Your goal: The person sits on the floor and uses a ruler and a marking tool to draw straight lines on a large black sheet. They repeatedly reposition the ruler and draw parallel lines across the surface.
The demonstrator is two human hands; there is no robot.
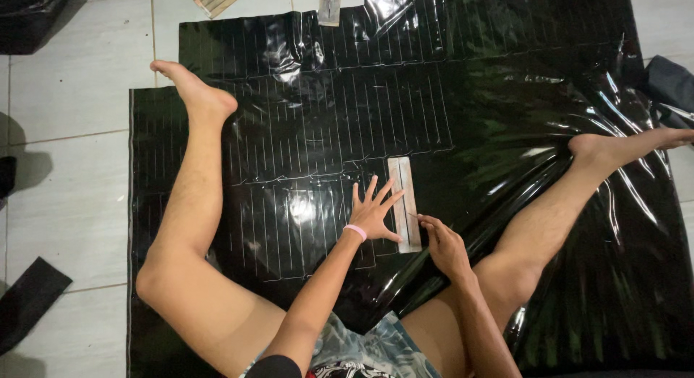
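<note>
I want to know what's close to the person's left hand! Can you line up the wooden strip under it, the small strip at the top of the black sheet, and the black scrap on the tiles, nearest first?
From the left hand:
1. Wooden strip, touching its fingers, just right.
2. Small strip, far up at the sheet's top edge.
3. Black scrap, far left on the tiles.

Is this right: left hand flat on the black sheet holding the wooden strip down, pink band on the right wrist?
Not quite. The head view shows the pink band on the left wrist. The rest holds: left hand spread on the black sheet, steadying the wooden strip.
</note>
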